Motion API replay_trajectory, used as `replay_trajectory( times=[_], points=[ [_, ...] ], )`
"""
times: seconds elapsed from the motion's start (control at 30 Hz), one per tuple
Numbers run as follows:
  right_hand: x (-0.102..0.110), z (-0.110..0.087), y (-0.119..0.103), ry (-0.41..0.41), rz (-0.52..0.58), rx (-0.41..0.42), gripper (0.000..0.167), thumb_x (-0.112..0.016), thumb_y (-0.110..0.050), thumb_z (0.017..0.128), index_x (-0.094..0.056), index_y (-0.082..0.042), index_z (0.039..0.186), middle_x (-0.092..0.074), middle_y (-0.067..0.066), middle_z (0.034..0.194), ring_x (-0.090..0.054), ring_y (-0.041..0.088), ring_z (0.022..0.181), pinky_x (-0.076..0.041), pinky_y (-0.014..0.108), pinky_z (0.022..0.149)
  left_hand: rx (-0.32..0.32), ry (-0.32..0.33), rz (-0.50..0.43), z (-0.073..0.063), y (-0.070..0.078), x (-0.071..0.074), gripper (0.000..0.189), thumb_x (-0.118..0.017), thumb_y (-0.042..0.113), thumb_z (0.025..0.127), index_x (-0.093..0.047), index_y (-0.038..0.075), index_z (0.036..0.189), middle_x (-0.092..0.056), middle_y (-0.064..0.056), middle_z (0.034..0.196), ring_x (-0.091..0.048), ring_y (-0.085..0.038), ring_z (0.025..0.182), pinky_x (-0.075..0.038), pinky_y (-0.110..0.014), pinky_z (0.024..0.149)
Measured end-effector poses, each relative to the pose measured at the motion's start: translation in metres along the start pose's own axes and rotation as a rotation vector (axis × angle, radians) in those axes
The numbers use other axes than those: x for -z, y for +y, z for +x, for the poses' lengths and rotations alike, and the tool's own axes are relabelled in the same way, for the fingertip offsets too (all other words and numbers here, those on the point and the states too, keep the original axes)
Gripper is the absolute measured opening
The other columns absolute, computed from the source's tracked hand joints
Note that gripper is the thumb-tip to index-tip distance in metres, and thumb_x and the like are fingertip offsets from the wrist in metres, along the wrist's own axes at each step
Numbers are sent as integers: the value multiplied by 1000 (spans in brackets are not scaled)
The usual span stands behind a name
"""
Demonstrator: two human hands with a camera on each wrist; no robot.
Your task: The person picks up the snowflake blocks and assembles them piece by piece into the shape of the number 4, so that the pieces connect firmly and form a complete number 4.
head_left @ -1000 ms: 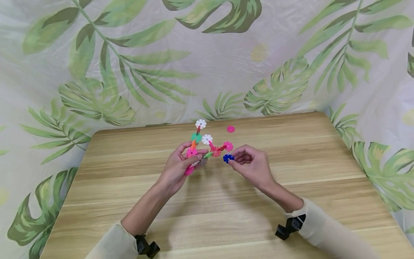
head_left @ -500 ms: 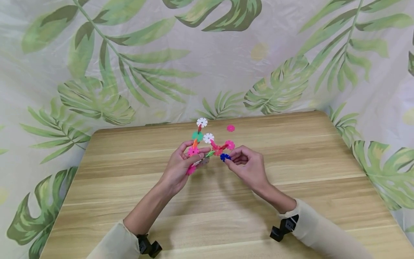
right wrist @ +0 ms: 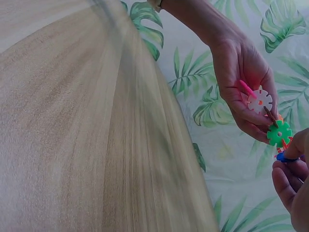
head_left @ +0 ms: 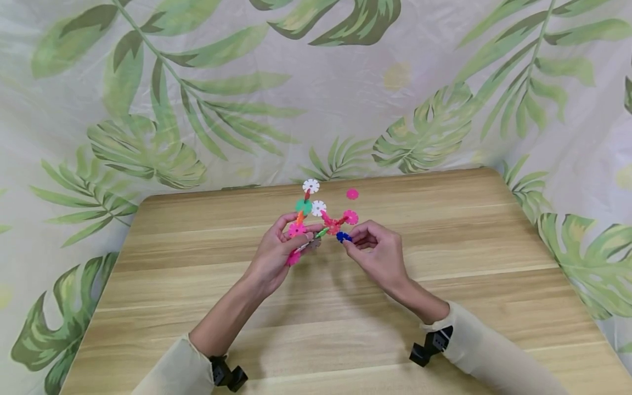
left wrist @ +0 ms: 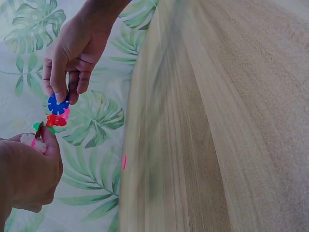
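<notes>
My left hand (head_left: pixel 270 255) grips a chain of notched plastic discs, raised over the table. One arm of it runs up through a teal disc (head_left: pixel 304 207) to a white disc (head_left: pixel 311 186). Another reaches right to a red disc (head_left: pixel 333 226), which has a second white disc (head_left: pixel 319 208) and a pink disc (head_left: pixel 351 217) branching off. Between thumb and fingers, my right hand (head_left: pixel 382 258) pinches a blue disc (head_left: pixel 344 237) just below the red one. Whether those two touch, I cannot tell. In the right wrist view a green disc (right wrist: pixel 280 133) partly covers that spot.
A loose pink disc (head_left: pixel 352 194) lies on the wooden table (head_left: pixel 444 219) near its back edge, beyond the chain. Behind the table hangs a leaf-patterned cloth (head_left: pixel 340 99). Each wrist wears a small black camera (head_left: pixel 429 346).
My right hand has brought the blue disc left and slightly up, to the red disc's side, and turned it flatter. The chain in my left hand has shifted slightly up and right.
</notes>
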State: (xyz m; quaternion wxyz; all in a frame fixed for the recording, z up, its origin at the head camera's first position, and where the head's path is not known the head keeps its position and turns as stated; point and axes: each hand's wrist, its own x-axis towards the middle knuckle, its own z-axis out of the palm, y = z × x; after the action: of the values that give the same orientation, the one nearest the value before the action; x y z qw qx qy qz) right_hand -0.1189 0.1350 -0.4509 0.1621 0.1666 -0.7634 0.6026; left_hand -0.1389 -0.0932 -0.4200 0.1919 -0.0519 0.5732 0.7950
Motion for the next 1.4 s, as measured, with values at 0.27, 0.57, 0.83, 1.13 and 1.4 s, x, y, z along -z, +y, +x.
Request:
replay_trajectory(
  times=[0.27, 0.57, 0.83, 1.13, 1.4],
  points=[
    [-1, 0, 2, 1, -60, 42, 17, -83, 9, 84, -73, -1, 92, -75, 8, 84, -72, 17, 69, -64, 28, 64, -2, -22, -1, -1, -1, -1, 54, -63, -2, 104, -37, 7, 151, -75, -11, 130, -75, -20, 110, -60, -32, 99],
    [-3, 1, 4, 8, -105, 101, 17, -82, 9, 84, -73, -2, 92, -75, 7, 84, -72, 17, 69, -64, 28, 63, -1, -47, 10, -1, 0, -2, 52, -61, -4, 104, -38, 6, 150, -72, -14, 135, -75, -17, 107, -61, -31, 97],
    [-4, 0, 5, -6, -134, 171, 18, -82, 11, 82, -72, -1, 92, -76, 8, 85, -73, 17, 69, -64, 29, 62, 13, -42, -42, 1, -1, -4, 44, -62, -3, 104, -43, 6, 142, -78, -7, 118, -76, -17, 98, -64, -34, 91],
    [-5, -1, 6, -4, -135, 185, 19, -82, 11, 82, -72, -3, 92, -75, 7, 86, -72, 17, 70, -64, 30, 62, 36, -24, 39, 3, -2, -5, 47, -69, 6, 103, -46, 3, 145, -79, -3, 109, -74, -15, 86, -64, -33, 88],
    [-5, -2, 7, -7, -139, 197, 19, -82, 11, 82, -73, -2, 91, -75, 7, 85, -72, 17, 70, -64, 31, 62, 53, -28, 86, 4, -4, -3, 46, -73, 8, 101, -53, 1, 142, -78, -4, 108, -73, -15, 88, -63, -27, 85]
  ],
)
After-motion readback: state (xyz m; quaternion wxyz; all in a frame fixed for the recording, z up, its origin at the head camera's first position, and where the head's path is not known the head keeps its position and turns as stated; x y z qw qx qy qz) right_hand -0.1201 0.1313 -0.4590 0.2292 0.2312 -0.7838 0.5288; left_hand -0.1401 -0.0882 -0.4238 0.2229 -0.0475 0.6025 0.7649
